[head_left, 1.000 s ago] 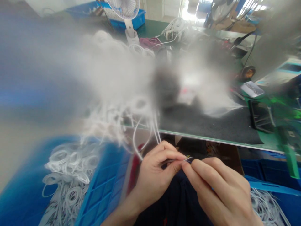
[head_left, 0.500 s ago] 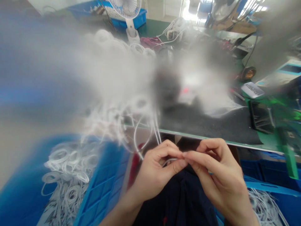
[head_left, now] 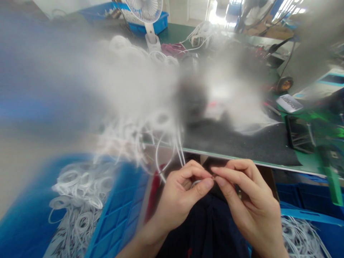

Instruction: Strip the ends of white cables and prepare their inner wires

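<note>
My left hand (head_left: 185, 197) pinches a white cable (head_left: 195, 182) between thumb and forefinger, close to the cable's end. The cable runs out behind this hand, up toward the table edge, in a loose loop. My right hand (head_left: 245, 200) meets it fingertip to fingertip, its thumb and forefinger closed around a tiny thin piece at the cable's tip, too small to make out. Its other fingers are curled, and a small brassy glint shows by them. Both hands are above my dark-clothed lap, just in front of the table.
Coiled white cables (head_left: 83, 222) fill a blue crate (head_left: 107, 218) at left; more lie in a blue bin (head_left: 309, 214) at right. A pile of white cables (head_left: 126, 132) overhangs the table edge. A black mat (head_left: 242, 145), a white fan (head_left: 152, 37) and a dark tray (head_left: 299, 134) are on the table. Mid-view is blurred.
The right forefinger has lifted slightly off the left fingertips, and the thumb beneath it shows more. The left hand keeps its pinch on the cable.
</note>
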